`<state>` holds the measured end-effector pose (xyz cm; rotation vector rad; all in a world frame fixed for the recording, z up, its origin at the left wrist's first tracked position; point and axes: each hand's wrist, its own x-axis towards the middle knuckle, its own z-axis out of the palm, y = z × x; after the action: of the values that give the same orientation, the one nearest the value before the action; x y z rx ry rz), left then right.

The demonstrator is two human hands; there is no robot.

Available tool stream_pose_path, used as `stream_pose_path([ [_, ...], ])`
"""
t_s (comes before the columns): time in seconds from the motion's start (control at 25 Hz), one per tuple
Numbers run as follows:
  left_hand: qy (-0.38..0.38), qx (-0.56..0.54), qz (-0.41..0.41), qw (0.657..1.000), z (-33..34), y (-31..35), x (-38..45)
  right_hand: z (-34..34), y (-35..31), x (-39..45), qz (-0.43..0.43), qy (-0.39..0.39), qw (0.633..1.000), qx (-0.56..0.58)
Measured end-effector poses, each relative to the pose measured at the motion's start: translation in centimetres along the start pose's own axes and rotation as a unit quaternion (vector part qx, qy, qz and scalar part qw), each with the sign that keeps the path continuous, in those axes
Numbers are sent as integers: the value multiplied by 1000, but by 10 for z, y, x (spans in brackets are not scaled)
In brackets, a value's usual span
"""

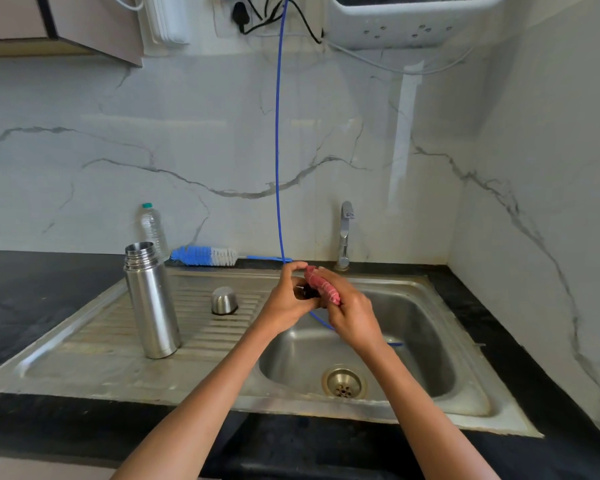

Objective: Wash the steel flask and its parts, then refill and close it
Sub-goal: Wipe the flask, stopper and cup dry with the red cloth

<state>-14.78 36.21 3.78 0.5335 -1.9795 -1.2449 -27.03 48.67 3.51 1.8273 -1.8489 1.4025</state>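
Observation:
The steel flask [151,299] stands upright and uncapped on the sink's drainboard at the left. Its steel cup lid [224,300] rests mouth-down on the ridges beside it. Above the basin's left edge, my left hand [286,299] grips a small black flask stopper [307,291], mostly hidden by my fingers. My right hand [350,311] presses a pink scrubber [323,284] against that stopper.
A blue-and-white bottle brush [205,256] lies behind the steel sink [465,344], beside a clear plastic bottle [152,225]. The tap [344,233] is at the back wall. A thin blue tube [278,140] hangs down into the basin, above the drain [343,382]. Black counter surrounds everything.

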Motion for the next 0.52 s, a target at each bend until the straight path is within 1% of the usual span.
stream_pose_path([
  [0.04,-13,27,3,1000,0,0,0,-3,1,6,46,1,999,5],
  [0.08,-21,46,3,999,0,-2,1,-6,1,11,69,-5,998,9],
  [0.12,-26,53,5,998,-1,-1,2,-8,2,12,49,-16,999,3],
  [0.24,-21,60,23,998,-8,3,6,-6,3,2,-125,-53,990,-27],
  [0.28,-21,63,30,997,-9,5,6,-6,3,0,-142,-53,988,-32],
  [0.32,-21,61,37,997,-8,6,4,-6,2,-1,-121,-40,992,-22],
  [0.36,-19,52,44,998,-6,7,2,-6,0,2,-68,-15,998,5],
  [0.4,-12,35,46,998,-4,6,0,-6,-4,6,8,9,998,64],
  [0.44,-2,6,44,999,-3,4,-2,-6,-7,11,90,26,984,152],
  [0.48,5,-35,38,999,-3,3,-4,-6,-7,15,167,40,952,254],
  [0.52,12,-75,27,997,-5,1,-5,-5,-7,16,230,52,908,346],
])
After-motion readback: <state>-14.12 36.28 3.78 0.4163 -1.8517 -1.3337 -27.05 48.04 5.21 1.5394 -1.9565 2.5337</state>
